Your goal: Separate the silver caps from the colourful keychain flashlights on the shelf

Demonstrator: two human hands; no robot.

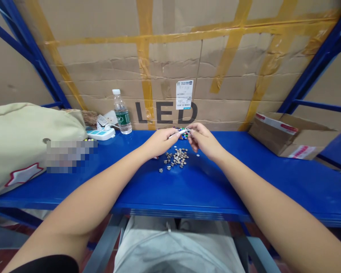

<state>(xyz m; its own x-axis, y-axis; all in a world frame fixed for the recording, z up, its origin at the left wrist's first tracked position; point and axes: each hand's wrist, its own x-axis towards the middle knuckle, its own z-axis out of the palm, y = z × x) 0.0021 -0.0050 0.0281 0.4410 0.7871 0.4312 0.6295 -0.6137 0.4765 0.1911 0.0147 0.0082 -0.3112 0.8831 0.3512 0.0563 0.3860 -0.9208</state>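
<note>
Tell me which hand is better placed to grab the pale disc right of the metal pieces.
Probably the right hand, which is nearer the disc; the left hand is farther left. Both are busy at a slim white item.

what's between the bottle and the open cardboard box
In the head view: the left hand, holding a thin white item, the right hand at its end, and small colourful items beyond; small metal pieces lie nearer the person.
</note>
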